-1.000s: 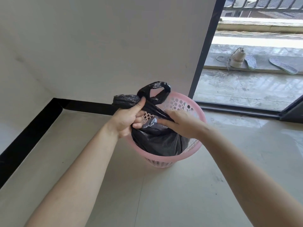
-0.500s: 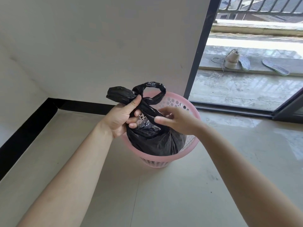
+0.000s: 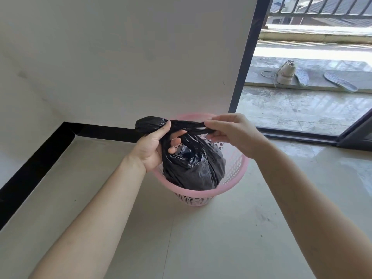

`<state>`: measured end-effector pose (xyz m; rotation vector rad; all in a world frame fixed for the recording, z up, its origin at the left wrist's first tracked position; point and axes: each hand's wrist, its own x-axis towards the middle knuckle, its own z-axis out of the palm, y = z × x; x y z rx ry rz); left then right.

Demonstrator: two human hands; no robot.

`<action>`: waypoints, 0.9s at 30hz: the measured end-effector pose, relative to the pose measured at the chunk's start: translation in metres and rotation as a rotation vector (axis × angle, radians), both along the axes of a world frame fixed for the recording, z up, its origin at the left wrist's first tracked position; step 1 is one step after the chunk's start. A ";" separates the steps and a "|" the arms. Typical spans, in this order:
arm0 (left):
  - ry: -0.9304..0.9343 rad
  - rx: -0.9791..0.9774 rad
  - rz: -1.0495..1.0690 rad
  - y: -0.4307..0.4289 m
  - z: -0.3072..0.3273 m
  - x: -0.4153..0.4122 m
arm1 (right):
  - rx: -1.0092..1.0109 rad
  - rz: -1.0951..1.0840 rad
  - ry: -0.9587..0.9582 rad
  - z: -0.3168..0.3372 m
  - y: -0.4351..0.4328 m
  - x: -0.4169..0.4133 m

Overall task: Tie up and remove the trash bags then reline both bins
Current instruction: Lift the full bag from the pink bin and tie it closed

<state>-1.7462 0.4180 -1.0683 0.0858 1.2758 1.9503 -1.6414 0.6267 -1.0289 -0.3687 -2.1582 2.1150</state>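
A full black trash bag (image 3: 194, 168) sits inside a pink perforated bin (image 3: 235, 168) on the floor near the wall. My left hand (image 3: 156, 144) grips one twisted end of the bag's top, with a bunched black tail sticking out to the left of my thumb. My right hand (image 3: 231, 131) pinches the other twisted strand and holds it stretched taut to the right, above the bin's rim. The bag's lower part is hidden inside the bin.
A white wall with a black skirting (image 3: 30, 170) runs along the left and back. A dark door frame (image 3: 243, 57) stands to the right, opening onto a balcony with a shoe (image 3: 285, 74) and insoles (image 3: 340, 82). Pale tiled floor lies in front.
The loop that stood above the bag has been drawn flat. My right hand has moved up and to the right, pulling its strand taut, while my left hand holds its end.
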 end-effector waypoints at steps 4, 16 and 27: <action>-0.078 0.100 0.097 -0.002 -0.007 -0.002 | 0.176 0.160 -0.213 -0.021 -0.013 0.003; 0.117 0.082 -0.024 -0.014 0.003 0.008 | 0.834 0.136 -0.024 -0.033 -0.023 -0.007; 0.311 -0.181 0.251 -0.001 0.003 0.018 | 0.815 0.088 0.083 -0.038 -0.025 -0.011</action>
